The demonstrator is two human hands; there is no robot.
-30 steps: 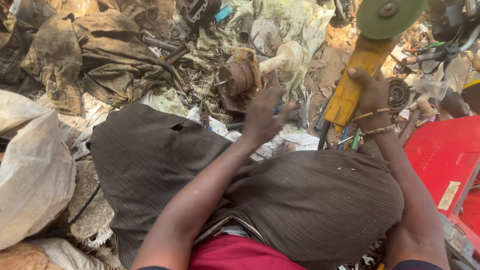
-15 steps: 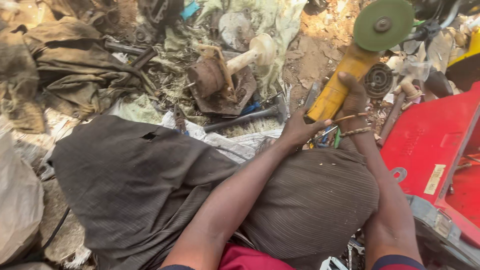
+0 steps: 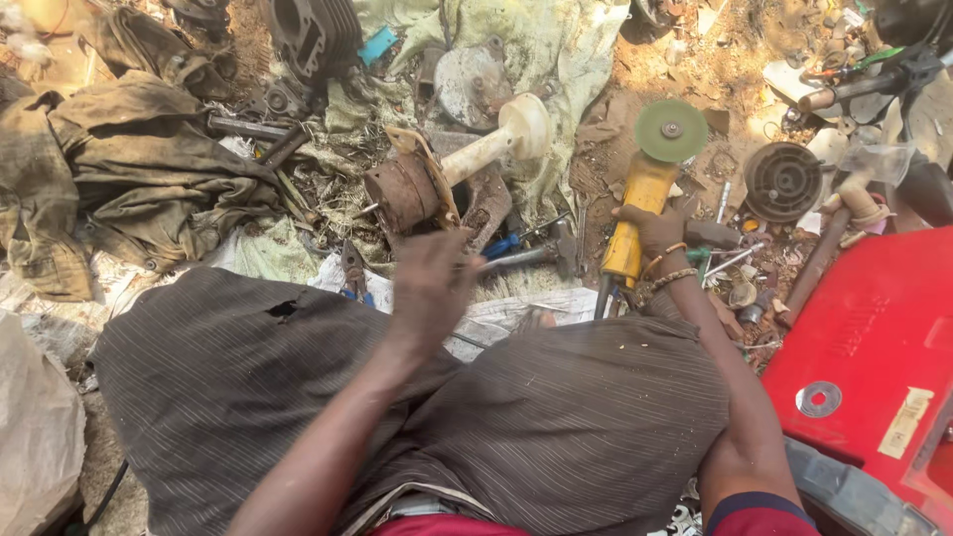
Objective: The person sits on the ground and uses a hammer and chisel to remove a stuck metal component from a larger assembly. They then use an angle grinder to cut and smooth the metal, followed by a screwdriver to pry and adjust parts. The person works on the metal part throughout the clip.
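My right hand [image 3: 657, 230] grips the yellow body of an angle grinder [image 3: 635, 218], whose green disc [image 3: 671, 130] points away from me over the dirt. My left hand [image 3: 429, 288] hovers blurred above my knees, fingers apart and holding nothing. Just beyond it lies a rusty round metal part with a pale shaft [image 3: 447, 174]. My legs in dark striped trousers [image 3: 516, 417] fill the lower view.
A red metal panel [image 3: 874, 357] lies at the right. Dirty cloths [image 3: 119, 179], pliers [image 3: 353, 270], a blue-handled tool [image 3: 501, 245], a ribbed round part [image 3: 782, 181], an engine cylinder [image 3: 308, 35] and scrap litter the ground. A pale sack [image 3: 35, 427] sits at left.
My left hand has pulled back from the grinder to above my knees. The grinder has come down toward the ground.
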